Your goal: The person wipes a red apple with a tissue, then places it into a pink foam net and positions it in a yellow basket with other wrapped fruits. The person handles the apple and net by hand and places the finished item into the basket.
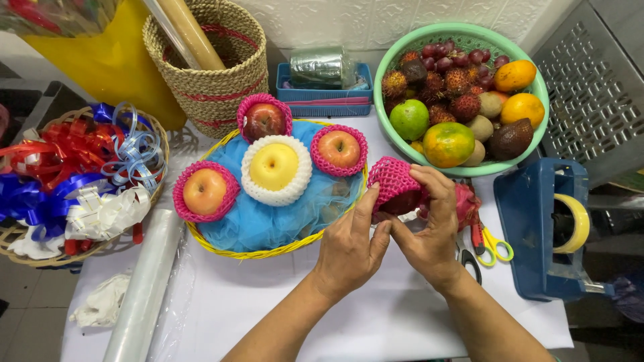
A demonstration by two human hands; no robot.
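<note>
Head view looks down on both hands meeting at the right edge of the yellow basket [201, 234]. Left hand [349, 248] has its fingers curled up against a dark red fruit, thumb on the pink foam net [392, 179] that half covers it. Right hand [433, 234] wraps the fruit's far side, fingers closed over the net's rim. To seat the sleeve well, I judge that the net should be stretched evenly all round and the fruit steadied from below, so the mesh does not bunch or tear. Beyond, three pink-netted apples [339, 149] and a white-netted yellow one [274, 167] lie on blue tulle. Farther off stands the green colander [537, 87] of mixed fruit.
</note>
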